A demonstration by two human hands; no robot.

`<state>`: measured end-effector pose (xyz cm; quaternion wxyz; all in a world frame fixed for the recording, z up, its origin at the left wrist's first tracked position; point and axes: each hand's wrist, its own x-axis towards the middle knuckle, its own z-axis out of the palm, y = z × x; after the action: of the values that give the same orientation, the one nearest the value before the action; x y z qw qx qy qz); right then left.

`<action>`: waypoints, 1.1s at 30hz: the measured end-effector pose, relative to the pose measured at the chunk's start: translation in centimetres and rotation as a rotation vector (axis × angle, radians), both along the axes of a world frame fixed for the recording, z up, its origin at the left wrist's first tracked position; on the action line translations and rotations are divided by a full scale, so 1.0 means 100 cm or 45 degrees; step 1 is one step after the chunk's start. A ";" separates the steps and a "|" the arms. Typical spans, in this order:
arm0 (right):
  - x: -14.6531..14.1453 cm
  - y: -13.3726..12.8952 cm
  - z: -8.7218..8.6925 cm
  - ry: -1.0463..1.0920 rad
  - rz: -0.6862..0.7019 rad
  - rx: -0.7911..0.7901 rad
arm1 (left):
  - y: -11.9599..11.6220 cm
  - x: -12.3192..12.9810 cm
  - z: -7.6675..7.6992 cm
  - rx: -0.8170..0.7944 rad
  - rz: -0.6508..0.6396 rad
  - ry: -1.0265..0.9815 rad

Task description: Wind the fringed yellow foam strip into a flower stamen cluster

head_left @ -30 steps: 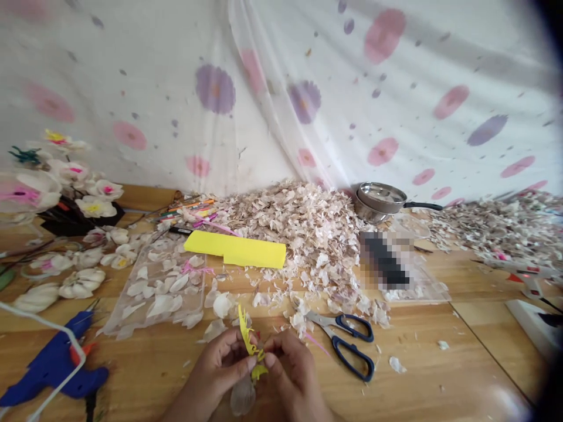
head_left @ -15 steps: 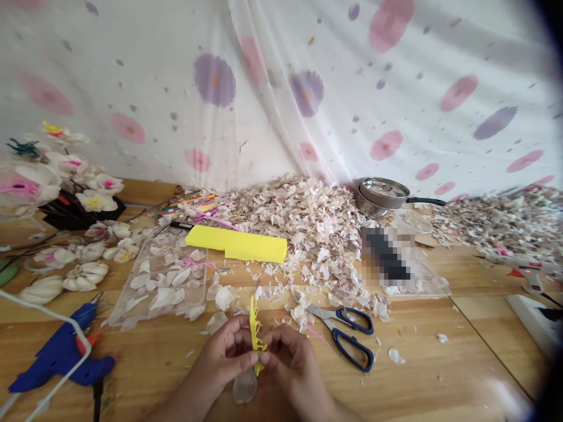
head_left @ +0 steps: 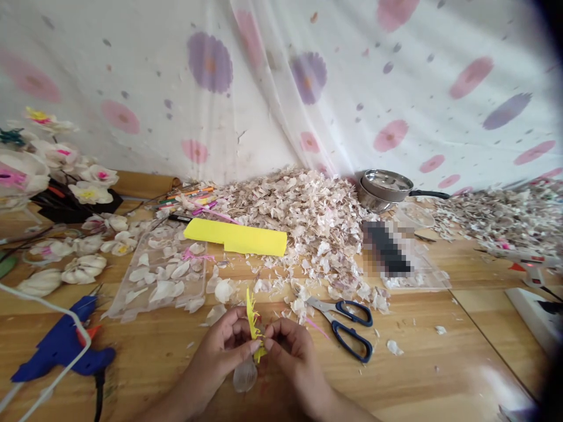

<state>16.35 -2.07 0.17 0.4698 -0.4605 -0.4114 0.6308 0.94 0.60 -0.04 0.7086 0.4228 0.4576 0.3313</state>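
My left hand [head_left: 217, 351] and my right hand [head_left: 292, 357] meet low in the middle of the view, their fingertips pinching a narrow yellow fringed paper strip [head_left: 253, 322]. The strip stands roughly upright between them. A pale translucent petal [head_left: 245, 376] hangs just below my fingers, and its top is hidden by them. Blue-handled scissors [head_left: 341, 328] lie on the wooden table [head_left: 417, 363] to the right of my right hand, not touching it.
A clear plastic tray [head_left: 158, 275] of white petals lies left of my hands, near a blue glue gun [head_left: 65, 357]. Behind are a yellow foam strip [head_left: 235, 237], a heap of petal scraps [head_left: 303, 228], a steel saucepan [head_left: 385, 187] and white artificial flowers [head_left: 74, 176].
The yellow strip has turned from leaning to nearly upright between my fingers. My hands sit slightly closer together, and the whole scene has drifted a little upward in view.
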 end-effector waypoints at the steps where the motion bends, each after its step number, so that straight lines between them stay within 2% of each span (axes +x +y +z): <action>1: 0.000 -0.001 0.000 -0.014 -0.005 0.023 | 0.000 0.000 -0.001 0.009 0.003 0.012; 6: 0.004 -0.002 0.002 -0.329 -0.021 0.261 | -0.001 -0.002 -0.004 0.001 0.027 0.035; 9: 0.006 -0.002 0.005 -0.516 0.000 0.442 | -0.002 -0.003 -0.001 0.006 0.029 0.032; 12: 0.006 -0.001 0.005 -0.635 0.014 0.537 | -0.002 -0.002 0.002 0.006 0.053 0.022; 25: 0.008 -0.001 0.005 -0.837 -0.013 0.652 | -0.002 -0.002 0.001 0.003 0.051 0.013; 33: 0.007 -0.004 0.009 -0.818 0.022 0.622 | -0.003 -0.002 -0.001 0.062 0.049 0.047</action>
<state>17.07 -2.44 1.08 0.4074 -0.5056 -0.6791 0.3423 0.73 0.35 -0.14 0.6830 0.4372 0.4704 0.3480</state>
